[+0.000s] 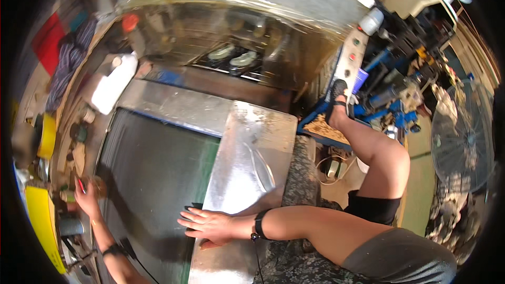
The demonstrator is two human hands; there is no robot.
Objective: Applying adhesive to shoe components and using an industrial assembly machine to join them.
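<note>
A yellow panel (42, 226) curves at far left; now the left hand (88, 200) pinches a slim red stick (81, 185), near upright, top leaning left, beside the smooth dark belt (158, 152). White plastic jug (114, 85) beyond! Right hand (214, 227), fingers spread, spans belt and scuffed, shiny metal plate (258, 131); round wire fan (463, 139) far right.

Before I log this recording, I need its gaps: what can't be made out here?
All in the head view:
Red item in the left hand: too small and partly covered by that hand to identify.
Right hand: its palm is hidden beneath its back.
Pale shoe-like items: too blurred for detail.
Left forearm: cut off by the lower edge.
</note>
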